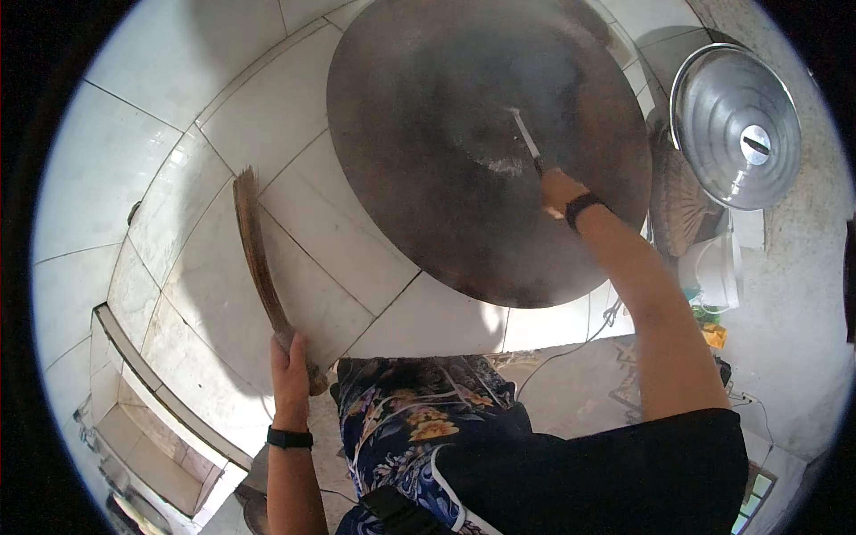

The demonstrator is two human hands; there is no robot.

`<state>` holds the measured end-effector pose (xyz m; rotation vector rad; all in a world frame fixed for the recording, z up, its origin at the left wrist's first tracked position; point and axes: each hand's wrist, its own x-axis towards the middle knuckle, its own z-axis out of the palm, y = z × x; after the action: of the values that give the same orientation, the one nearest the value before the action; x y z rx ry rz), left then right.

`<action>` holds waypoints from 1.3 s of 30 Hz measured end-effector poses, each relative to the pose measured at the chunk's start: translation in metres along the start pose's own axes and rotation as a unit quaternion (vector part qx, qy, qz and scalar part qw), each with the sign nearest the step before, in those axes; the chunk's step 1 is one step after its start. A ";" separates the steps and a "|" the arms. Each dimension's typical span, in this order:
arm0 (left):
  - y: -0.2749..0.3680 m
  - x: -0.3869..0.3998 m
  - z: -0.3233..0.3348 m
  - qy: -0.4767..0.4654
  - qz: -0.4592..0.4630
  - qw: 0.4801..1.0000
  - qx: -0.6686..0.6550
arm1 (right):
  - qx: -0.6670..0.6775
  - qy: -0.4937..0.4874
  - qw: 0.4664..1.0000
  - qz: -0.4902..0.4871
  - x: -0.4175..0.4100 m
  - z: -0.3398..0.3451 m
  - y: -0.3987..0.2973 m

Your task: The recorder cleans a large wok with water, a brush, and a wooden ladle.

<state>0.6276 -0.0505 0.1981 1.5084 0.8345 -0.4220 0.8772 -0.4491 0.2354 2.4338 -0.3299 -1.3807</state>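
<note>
Low on the left, my left hand (289,382) grips the bound handle of a long, narrow brush of brown stiff fibres (256,251). The brush points away from me, above white tiles. My right hand (562,194) holds the dark handle of a slim tool with a pale metal blade (526,134), perhaps a scraper or knife. Its tip is over the middle of a large round dark griddle (428,194); whether it touches the surface is unclear. A whitish patch (500,164) shows on the griddle near the blade, and haze like steam or smoke hangs over it.
White tiles (321,214) surround the griddle. At right are a round metal lid (709,134), a ribbed brown fan-like object (675,194) and a white bucket (712,271). A thin cable (568,351) runs below the counter's front edge. A raised tiled ledge (167,394) lies at left.
</note>
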 end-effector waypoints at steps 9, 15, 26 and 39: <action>0.002 -0.002 0.001 0.000 0.001 1.000 -0.013 | 0.016 0.079 0.993 -0.083 0.009 0.037 -0.002; -0.004 0.000 -0.006 0.015 -0.026 0.999 -0.024 | 0.001 0.033 0.999 -0.029 0.015 0.033 -0.019; -0.001 0.002 0.001 0.012 -0.006 1.000 -0.020 | -0.064 0.004 0.996 -0.067 0.060 0.035 0.010; -0.003 0.000 -0.004 0.013 0.000 1.000 0.019 | -0.069 0.041 0.990 -0.113 0.040 -0.007 0.005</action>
<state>0.6248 -0.0469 0.1965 1.5520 0.8510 -0.4218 0.9036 -0.4663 0.2088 2.4626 0.0619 -1.3362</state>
